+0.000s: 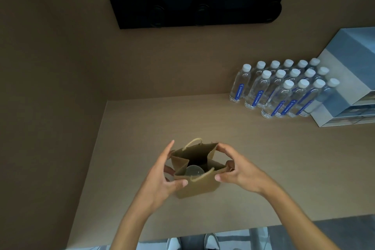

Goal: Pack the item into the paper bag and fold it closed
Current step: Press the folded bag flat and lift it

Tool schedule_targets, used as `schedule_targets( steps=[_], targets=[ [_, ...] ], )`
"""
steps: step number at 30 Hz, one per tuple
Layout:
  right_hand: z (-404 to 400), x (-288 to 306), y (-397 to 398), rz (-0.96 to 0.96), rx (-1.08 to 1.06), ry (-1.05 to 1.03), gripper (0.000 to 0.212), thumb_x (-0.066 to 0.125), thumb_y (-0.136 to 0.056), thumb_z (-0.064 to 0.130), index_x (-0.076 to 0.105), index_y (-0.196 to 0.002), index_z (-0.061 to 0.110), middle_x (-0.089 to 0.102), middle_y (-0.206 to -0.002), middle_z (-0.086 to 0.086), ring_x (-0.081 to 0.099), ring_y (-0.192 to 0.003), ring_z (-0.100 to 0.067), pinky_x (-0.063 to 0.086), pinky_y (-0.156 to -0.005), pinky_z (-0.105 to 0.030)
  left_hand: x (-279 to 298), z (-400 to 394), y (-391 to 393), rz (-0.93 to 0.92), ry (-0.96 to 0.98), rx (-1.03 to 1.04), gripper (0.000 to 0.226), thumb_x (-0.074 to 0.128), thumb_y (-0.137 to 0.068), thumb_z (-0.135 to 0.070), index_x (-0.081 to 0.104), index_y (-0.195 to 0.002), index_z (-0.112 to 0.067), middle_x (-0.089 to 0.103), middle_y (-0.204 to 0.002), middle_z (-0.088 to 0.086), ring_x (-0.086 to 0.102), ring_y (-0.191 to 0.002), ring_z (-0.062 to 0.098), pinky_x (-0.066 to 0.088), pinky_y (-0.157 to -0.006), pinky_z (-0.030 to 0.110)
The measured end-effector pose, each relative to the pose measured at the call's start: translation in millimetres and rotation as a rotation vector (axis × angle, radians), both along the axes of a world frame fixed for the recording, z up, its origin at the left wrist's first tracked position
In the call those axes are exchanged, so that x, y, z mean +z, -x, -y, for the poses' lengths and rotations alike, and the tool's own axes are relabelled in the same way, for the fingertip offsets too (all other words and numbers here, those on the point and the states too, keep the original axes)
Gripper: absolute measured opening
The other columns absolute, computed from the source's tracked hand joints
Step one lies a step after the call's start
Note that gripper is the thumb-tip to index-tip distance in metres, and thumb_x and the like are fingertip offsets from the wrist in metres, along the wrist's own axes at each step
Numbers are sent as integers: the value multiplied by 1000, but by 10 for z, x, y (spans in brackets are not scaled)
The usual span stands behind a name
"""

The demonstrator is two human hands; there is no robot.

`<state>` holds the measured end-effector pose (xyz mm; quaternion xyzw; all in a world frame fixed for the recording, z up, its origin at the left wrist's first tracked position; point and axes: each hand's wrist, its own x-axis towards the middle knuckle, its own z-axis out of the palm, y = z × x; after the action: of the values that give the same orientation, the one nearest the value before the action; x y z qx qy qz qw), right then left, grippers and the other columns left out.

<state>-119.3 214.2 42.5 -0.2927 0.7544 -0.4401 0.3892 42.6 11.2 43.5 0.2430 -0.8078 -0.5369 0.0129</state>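
A small brown paper bag (197,185) with twisted rope handles stands upright on the tan table (263,158), its mouth open toward me. Inside it lies a pale round item (194,170), partly hidden by the bag's front wall. My left hand (162,174) grips the bag's left side, thumb on the front panel and fingers around the folded side gusset. My right hand (235,168) holds the right side, thumb on the front panel and fingers at the rear corner. Both side gussets are creased inward.
Several clear water bottles (284,89) with white caps and blue labels stand at the back right, next to stacked blue-grey boxes (349,79). A black bar-shaped device (195,9) hangs on the back wall. A side wall rises at the left. My shoes show below the table's front edge.
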Motion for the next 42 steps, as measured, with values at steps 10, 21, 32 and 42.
schedule_targets(
  steps=[10,21,32,42],
  targets=[
    [154,-246,-55,-26,-265,148,26,73,-78,21,70,-96,39,54,-52,11,51,-55,-9,42,-59,-24,-243,94,133,-238,-38,118,40,78,-76,-15,73,-95,-50,71,-104,-22,65,-90,2,45,-73,12],
    [266,-323,-104,70,-448,305,39,47,-81,-25,72,-74,5,65,-88,-15,64,-52,-13,50,-44,-21,-359,80,238,-274,170,101,39,64,-78,18,78,-98,-13,73,-94,-6,68,-90,2,51,-84,18],
    [204,-272,-165,46,-321,100,37,86,-63,22,68,-96,25,63,-71,3,56,-59,-9,46,-57,-20,-380,6,136,-173,-209,243,24,79,-75,-14,74,-96,-23,78,-88,-5,71,-82,7,52,-69,15],
    [180,-489,-238,-33,-387,31,19,79,-71,2,71,-83,15,62,-88,-1,50,-64,-11,43,-61,-19,-592,-29,173,-64,61,194,36,84,-64,-3,70,-81,-32,66,-74,-8,52,-59,6,41,-56,11]
  ],
)
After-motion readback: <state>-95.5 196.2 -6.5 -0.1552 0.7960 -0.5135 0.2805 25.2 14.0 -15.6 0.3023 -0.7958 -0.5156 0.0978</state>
